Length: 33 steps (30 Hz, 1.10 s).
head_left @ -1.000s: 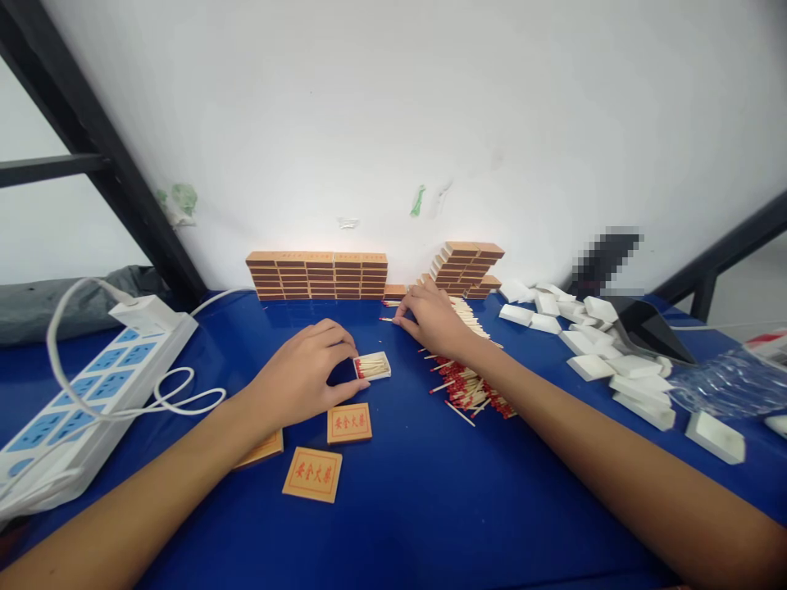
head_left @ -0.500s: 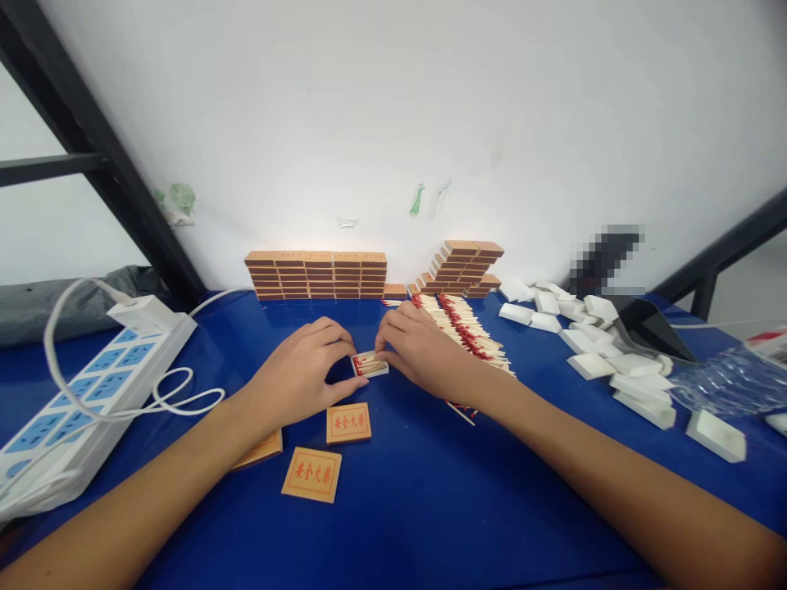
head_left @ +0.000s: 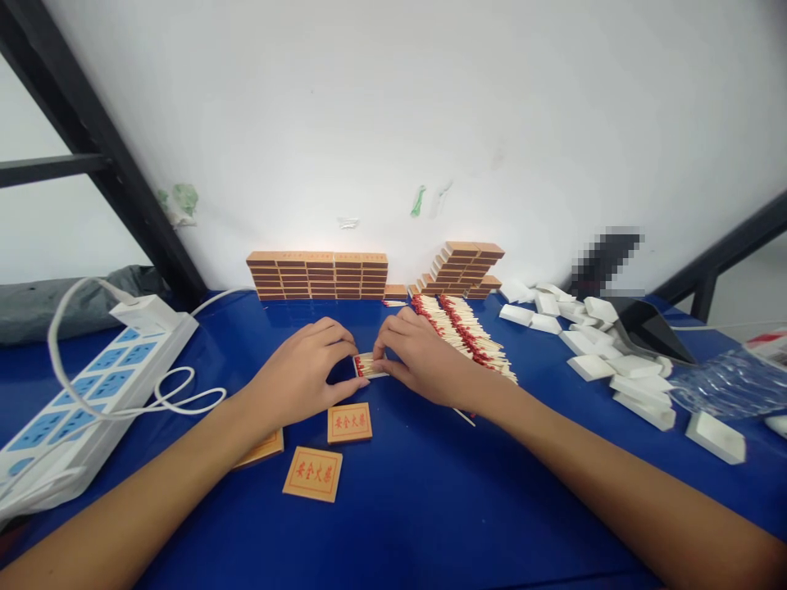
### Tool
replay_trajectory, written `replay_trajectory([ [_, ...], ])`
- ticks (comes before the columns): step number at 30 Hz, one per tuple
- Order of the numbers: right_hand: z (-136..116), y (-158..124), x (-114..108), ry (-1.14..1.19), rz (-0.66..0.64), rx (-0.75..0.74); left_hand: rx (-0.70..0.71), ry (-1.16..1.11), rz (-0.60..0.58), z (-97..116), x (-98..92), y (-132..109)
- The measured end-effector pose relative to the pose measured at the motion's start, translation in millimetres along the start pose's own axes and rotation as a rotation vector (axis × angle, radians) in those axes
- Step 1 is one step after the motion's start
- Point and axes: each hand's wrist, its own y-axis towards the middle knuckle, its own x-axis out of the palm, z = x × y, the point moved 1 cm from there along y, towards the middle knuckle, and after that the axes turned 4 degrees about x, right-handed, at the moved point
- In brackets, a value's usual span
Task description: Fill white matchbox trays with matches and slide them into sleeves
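1. Head view, hands. The left hand (head_left: pixel 301 373) rests on the blue table (head_left: pixel 430 508) with its fingers curled and its thumb out, closed on the left end of the match tray (head_left: pixel 367 366). The right hand (head_left: pixel 418 356) meets it from the other side, fingers bent together and pressed on the tray's right end.
2. Head view, position. The match tray lies flat on the table between the two hands, just behind an orange sleeve (head_left: pixel 349 423). A second sleeve (head_left: pixel 312 474) lies nearer to us. A third sleeve (head_left: pixel 264 448) sits partly under the left wrist.
3. Head view, surroundings. The loose matches (head_left: pixel 467 332) lie in a heap just behind the right hand. The stacked matchboxes (head_left: pixel 320 274) stand against the wall. The empty white trays (head_left: pixel 615 360) lie scattered to the right and the power strip (head_left: pixel 92 385) to the left.
4. Handling. We judge the tray to be very light, thin card that crushes easily. We advise light pressure on its short end walls or long sides, never on the open top. The tray should stay level, since the matches inside sit loose and would likely spill.
5. Limits of view. The right fingers cover much of the tray, so we cannot tell how full it is. We cannot tell whether the right fingertips also pinch any matches. The far side of the tray is hidden. An area beyond the white trays is pixelated.
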Motion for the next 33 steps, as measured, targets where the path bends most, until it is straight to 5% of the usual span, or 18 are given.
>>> replay_trajectory([
  [12,3.5,1.0,-0.2,-0.01,0.032,-0.024,0.007,-0.005,0.009,1.6,-1.7,0.6],
  [17,44.0,17.6,-12.3,-0.134,0.191,0.168,0.0,-0.029,0.008,0.7,-0.7,0.2],
  [22,77.6,26.0,-7.5,-0.265,0.096,0.254,-0.01,-0.039,-0.003,1.0,0.2,-0.5],
  [33,70.0,25.0,-3.9,-0.279,0.116,0.214,-0.01,-0.034,-0.01,-0.2,1.3,-0.2],
])
